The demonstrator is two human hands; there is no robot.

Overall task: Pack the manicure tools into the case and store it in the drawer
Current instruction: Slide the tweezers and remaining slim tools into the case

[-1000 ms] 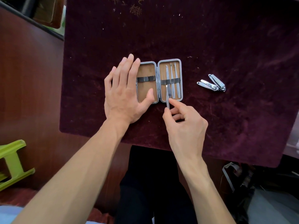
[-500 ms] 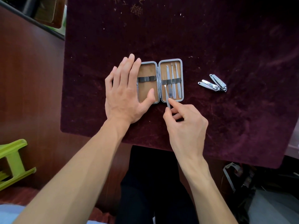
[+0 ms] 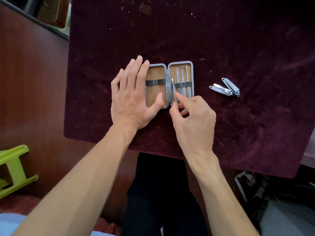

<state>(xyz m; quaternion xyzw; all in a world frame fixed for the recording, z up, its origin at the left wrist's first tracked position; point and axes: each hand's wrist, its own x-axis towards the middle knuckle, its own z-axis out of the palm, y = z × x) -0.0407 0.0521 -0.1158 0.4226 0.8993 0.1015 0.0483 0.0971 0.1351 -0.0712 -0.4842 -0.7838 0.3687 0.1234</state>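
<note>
Nearest the viewer, the right hand (image 3: pixel 192 116) pinches the lower end of a slim metal tool (image 3: pixel 174 90) between thumb and forefinger, its long axis running away from the fingers, tilted slightly left, its tip at the elastic strap (image 3: pixel 185 84) in the right half of the open case (image 3: pixel 180 63). Beside it, the left hand (image 3: pixel 133 97) lies flat, fingers together, thumb on the empty left half. Farther right, well apart on the dark red cloth (image 3: pixel 238 40), two nail clippers (image 3: pixel 225 87) wait unpacked, nearer the right hand.
</note>
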